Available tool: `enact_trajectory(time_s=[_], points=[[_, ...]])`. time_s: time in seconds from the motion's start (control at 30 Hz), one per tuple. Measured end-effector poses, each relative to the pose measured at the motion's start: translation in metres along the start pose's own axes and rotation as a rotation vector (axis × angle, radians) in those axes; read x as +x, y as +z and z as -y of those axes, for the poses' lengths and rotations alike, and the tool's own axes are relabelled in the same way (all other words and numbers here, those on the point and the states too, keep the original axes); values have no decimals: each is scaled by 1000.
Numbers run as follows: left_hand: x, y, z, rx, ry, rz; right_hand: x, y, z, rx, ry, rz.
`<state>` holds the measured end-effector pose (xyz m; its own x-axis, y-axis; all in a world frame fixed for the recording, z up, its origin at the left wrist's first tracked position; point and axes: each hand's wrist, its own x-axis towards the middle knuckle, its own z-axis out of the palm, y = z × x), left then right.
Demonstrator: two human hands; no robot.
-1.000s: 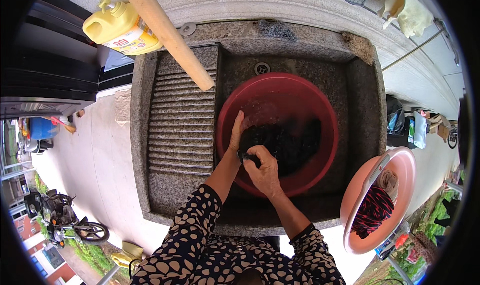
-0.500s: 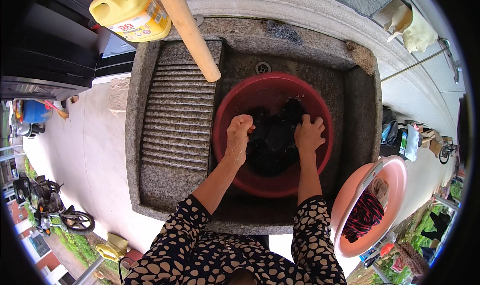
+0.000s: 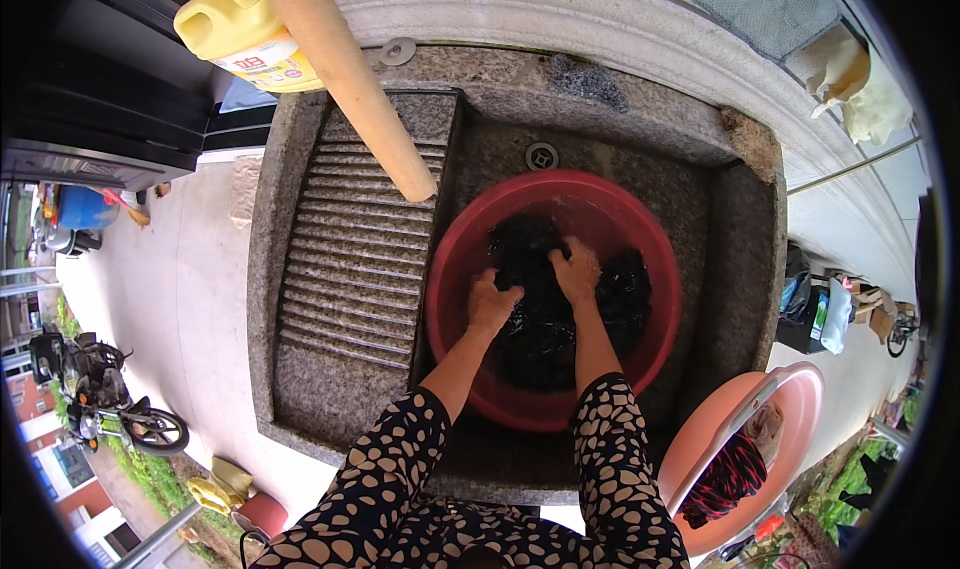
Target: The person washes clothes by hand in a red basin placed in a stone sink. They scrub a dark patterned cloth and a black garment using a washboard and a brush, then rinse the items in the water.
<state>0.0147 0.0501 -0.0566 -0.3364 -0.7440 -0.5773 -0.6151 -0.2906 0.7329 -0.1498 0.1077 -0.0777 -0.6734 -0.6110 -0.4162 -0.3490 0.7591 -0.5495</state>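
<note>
A red plastic basin [image 3: 447, 376] stands in the stone sink, with wet black cloth [image 3: 545, 344] lying in water inside it. My left hand [image 3: 493, 304] is at the left part of the cloth, its fingers curled into a fold. Just to the right and a little farther off, my right hand [image 3: 576, 272] grips the cloth too, with the fingertips hidden in the fabric. Both hands are close together inside the basin. Part of the cloth spreads toward the basin's right wall.
A ribbed stone washboard [image 3: 352, 239] fills the sink's left side, with a wooden pole [image 3: 350, 79] slanting over it. Behind are a yellow detergent jug [image 3: 250, 34] and a drain [image 3: 541, 156]. A pink basin [image 3: 805, 399] with red-and-black cloth [image 3: 728, 479] stands at the right.
My right hand has moved left from the basin's right side to the middle of the cloth. My left hand has lowered into the cloth. The black cloth reaches farther right, and the view has shifted slightly.
</note>
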Motion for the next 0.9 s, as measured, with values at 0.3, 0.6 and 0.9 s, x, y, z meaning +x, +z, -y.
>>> enact_trajectory(time_s=[0.3, 0.6, 0.9], points=[[-40, -47, -50, -525, 207, -7, -112, -33, 26, -60, -36, -404], [-115, -98, -126, -848, 145, 104, -181, 13, 8, -521, -98, 395], [-113, -139, -74, -104, 390, 171, -238, -175, 75, 790, -227, -46]])
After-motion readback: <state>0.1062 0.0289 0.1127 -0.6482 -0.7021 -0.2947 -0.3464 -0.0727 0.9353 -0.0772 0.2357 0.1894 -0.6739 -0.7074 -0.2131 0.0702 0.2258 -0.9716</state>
